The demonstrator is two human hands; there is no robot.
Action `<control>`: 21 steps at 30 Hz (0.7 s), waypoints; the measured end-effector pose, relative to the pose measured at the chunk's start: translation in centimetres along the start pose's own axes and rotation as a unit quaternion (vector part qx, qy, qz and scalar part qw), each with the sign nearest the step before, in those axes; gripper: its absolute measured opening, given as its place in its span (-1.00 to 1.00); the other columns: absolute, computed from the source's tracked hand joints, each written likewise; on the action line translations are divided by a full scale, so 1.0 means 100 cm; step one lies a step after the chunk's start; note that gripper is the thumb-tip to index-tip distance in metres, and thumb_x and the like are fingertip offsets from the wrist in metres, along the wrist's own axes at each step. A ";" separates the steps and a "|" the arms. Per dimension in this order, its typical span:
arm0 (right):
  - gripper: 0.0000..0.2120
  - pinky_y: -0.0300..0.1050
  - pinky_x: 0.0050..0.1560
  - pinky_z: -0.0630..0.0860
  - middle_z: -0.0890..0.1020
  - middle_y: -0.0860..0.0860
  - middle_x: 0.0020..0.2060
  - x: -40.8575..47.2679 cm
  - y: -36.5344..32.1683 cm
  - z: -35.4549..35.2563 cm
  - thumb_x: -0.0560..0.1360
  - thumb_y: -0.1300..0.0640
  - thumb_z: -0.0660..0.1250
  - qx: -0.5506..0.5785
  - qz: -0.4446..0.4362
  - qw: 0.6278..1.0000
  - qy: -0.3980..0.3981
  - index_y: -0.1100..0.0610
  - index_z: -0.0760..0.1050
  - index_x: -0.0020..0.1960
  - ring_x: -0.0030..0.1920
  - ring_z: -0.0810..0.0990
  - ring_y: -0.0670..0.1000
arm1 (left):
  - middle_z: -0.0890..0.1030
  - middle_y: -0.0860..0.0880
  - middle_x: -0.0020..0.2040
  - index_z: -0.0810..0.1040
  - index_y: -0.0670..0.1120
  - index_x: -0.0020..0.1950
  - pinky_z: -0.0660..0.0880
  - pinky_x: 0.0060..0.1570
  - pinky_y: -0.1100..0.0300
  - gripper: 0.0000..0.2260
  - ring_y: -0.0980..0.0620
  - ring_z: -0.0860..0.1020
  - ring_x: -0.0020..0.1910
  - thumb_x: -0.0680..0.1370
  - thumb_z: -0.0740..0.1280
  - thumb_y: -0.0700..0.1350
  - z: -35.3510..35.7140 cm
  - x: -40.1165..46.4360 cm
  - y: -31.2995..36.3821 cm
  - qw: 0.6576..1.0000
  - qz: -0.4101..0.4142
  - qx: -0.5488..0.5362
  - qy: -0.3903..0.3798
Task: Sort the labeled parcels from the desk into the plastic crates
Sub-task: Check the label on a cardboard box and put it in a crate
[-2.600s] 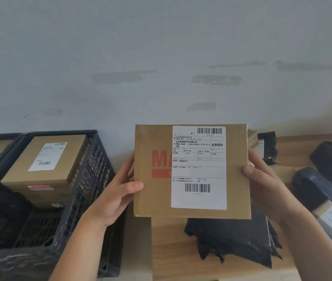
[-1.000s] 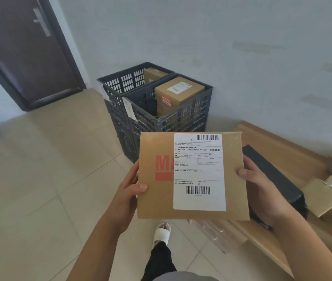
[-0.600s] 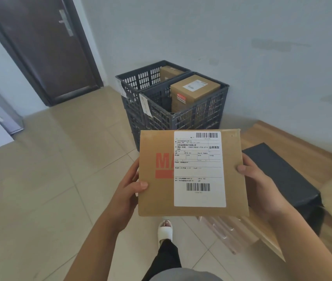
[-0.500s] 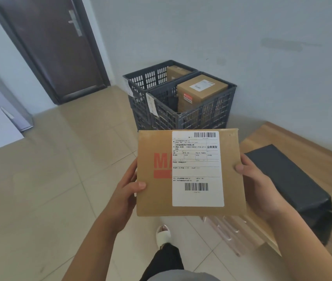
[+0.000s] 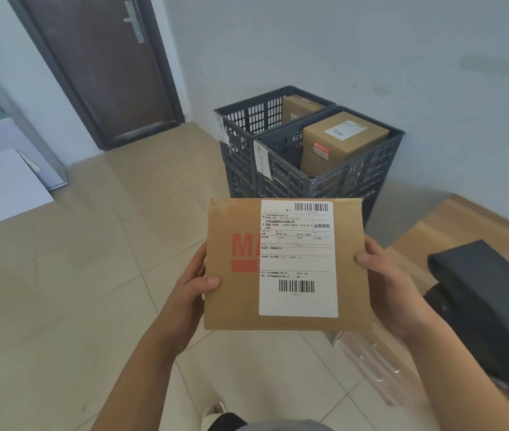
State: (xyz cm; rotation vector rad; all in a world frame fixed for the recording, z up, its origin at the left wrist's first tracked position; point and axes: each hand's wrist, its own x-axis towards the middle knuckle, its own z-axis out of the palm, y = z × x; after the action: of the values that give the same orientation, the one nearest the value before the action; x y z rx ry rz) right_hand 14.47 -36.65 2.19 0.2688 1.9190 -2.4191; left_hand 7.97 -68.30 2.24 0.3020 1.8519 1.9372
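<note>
A person looks down at a flat brown cardboard parcel (image 5: 287, 265) held level in front of the body, above a tiled floor (image 5: 70, 290). The left hand (image 5: 189, 293) grips the parcel's left edge, thumb curled over the top face and fingers hidden underneath. The right hand (image 5: 393, 290) grips the right edge the same way, thumb on top. A white shipping label (image 5: 298, 259) with two barcodes faces up, partly covering red printed letters. Beyond the parcel, well apart from it, two dark plastic crates stand side by side against a pale wall. The nearer crate (image 5: 334, 175) holds a tall stack of brown boxes (image 5: 340, 141) that reaches above its rim. The farther crate (image 5: 247, 119) shows one brown box (image 5: 300, 107) leaning at its back. Each crate has a small paper tag on its front, too small to read. At the right edge sits a wooden desk (image 5: 452, 225) with a black mailer bag (image 5: 489, 293) on it. A dark door (image 5: 104, 66) stands at upper left. The parcel is not yet sorted. The likely risks, as a judgement: the tags may be misread and the parcel dropped into the wrong crate, or, set on the already tall stack, it could slide off or tip the stack, because the stack's top stands higher than the crate walls.
</note>
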 end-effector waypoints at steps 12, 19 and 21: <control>-0.30 0.45 0.32 0.48 0.65 0.08 0.28 0.108 0.016 0.164 0.29 -0.19 0.46 0.006 0.026 0.999 -0.030 -0.15 0.45 0.42 0.28 0.62 0.25 | 0.59 -0.09 0.40 0.38 0.10 0.55 0.53 0.21 -0.16 -0.26 -0.20 0.59 0.34 0.34 0.38 0.08 -0.187 0.017 0.025 1.000 0.006 -0.022 0.014; -0.29 0.43 0.33 0.49 0.64 0.06 0.29 0.155 0.028 0.222 0.28 -0.17 0.46 0.005 0.040 0.999 -0.019 -0.18 0.45 0.42 0.28 0.62 0.23 | 0.59 -0.10 0.40 0.38 0.09 0.55 0.54 0.21 -0.15 -0.25 -0.19 0.60 0.32 0.33 0.39 0.07 -0.267 0.046 0.027 0.999 -0.011 -0.041 0.002; -0.27 0.41 0.31 0.50 0.65 0.07 0.29 0.171 0.025 0.229 0.27 -0.16 0.46 0.003 0.037 0.999 -0.015 -0.14 0.44 0.44 0.28 0.62 0.24 | 0.59 -0.10 0.39 0.40 0.09 0.54 0.51 0.26 -0.21 -0.26 -0.21 0.59 0.33 0.33 0.40 0.07 -0.280 0.062 0.026 0.999 -0.013 -0.045 -0.003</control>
State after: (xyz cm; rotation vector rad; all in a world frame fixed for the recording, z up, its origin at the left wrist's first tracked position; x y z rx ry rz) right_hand -4.48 -58.16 2.02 0.2961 1.8567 -2.3679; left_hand -10.46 -90.41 1.76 0.2546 1.7503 1.9938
